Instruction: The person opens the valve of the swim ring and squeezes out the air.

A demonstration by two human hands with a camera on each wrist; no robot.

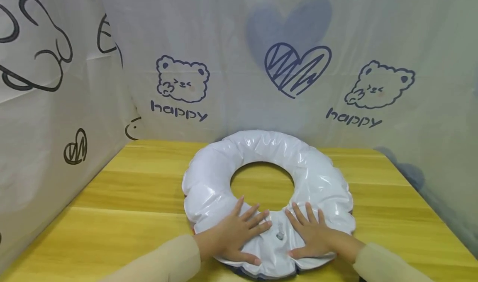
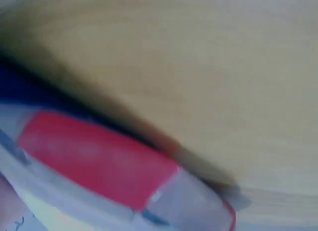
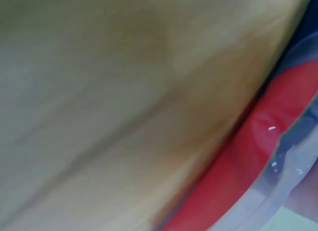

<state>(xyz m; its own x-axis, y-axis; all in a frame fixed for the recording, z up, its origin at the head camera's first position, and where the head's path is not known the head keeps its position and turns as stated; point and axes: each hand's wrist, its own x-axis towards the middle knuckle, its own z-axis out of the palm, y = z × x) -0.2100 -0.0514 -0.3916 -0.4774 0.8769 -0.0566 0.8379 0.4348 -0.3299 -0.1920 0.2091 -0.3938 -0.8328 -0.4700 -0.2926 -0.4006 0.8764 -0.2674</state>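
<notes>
A white inflatable swim ring (image 1: pixel 213 170) lies flat on the wooden table, its surface puffed with some wrinkles. On its near side is a small clear valve (image 1: pixel 280 235). My left hand (image 1: pixel 239 233) rests on the ring left of the valve, fingers spread. To the right of the valve my right hand (image 1: pixel 315 235) presses on the ring, its fingers likewise spread. Both wrist views show the ring's underside edge, with a red patch (image 2: pixel 94 161) beside dark blue in the left and a red band (image 3: pixel 248 151) in the right.
The yellow wood-grain table (image 1: pixel 142 190) reaches back to a white curtain (image 1: pixel 224 45) printed with bears, hearts and the word "happy". Another curtain (image 1: pixel 37 120) hangs along the left side.
</notes>
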